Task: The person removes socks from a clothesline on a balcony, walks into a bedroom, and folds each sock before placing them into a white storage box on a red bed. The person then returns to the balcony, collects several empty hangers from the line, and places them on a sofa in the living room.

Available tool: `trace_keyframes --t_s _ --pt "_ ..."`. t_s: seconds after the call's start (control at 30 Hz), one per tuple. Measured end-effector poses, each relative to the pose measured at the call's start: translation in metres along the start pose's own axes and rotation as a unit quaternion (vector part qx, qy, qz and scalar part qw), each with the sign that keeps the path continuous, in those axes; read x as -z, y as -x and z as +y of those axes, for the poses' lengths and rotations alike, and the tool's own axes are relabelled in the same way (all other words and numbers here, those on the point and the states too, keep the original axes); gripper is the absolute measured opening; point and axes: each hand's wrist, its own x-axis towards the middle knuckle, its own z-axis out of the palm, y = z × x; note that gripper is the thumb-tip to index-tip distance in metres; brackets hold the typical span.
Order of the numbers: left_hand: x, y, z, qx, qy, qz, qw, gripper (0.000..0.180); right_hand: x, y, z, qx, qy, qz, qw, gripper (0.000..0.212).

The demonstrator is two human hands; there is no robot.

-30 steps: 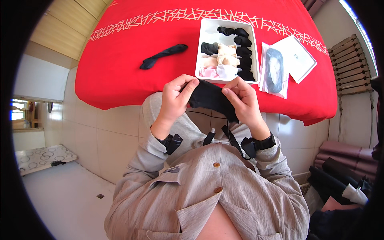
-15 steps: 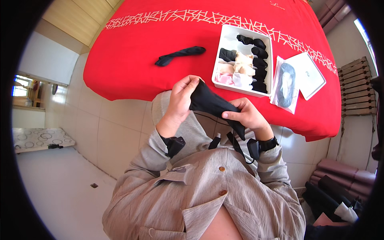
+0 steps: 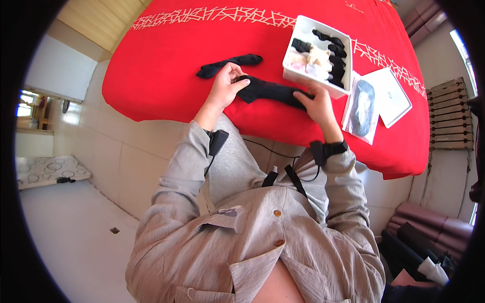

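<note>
A black sock [image 3: 273, 94] is stretched sideways between my two hands over the near part of the red bed cover. My left hand [image 3: 222, 92] pinches its wider, open-looking end between thumb and fingers. The other end is gripped by my right hand [image 3: 320, 107], close to the near side of a white box [image 3: 314, 85]. Rolled black socks [image 3: 337, 65] line the right side of that box, with cream and pink bundles [image 3: 317, 56] to their left. Just beyond my left hand, another black sock [image 3: 237, 61] lies on the cover.
Right of the box lie a clear packet with dark contents [image 3: 360, 108] and a white flat lid-like piece [image 3: 391, 98]. The red bed [image 3: 166, 76] ends in a draped near edge. A wooden slatted piece [image 3: 448, 113] leans at the far right.
Both hands have moved forward with the sock, from above my lap to over the bed, and it is now held straighter. The white box has shifted farther away and slightly right.
</note>
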Motion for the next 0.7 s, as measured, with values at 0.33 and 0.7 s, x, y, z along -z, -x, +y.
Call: trace_keyframes --t_s 0.33,0.7 --pt "-0.028 0.014 0.012 -0.112 -0.510 -0.039 0.852 0.037 0.003 0.014 0.013 0.054 0.076 0.067 0.993 0.017" --pt "0.017 0.012 0.056 -0.082 -0.379 -0.119 0.914 0.049 0.017 0.037 -0.005 0.162 0.200 0.045 0.965 0.033"
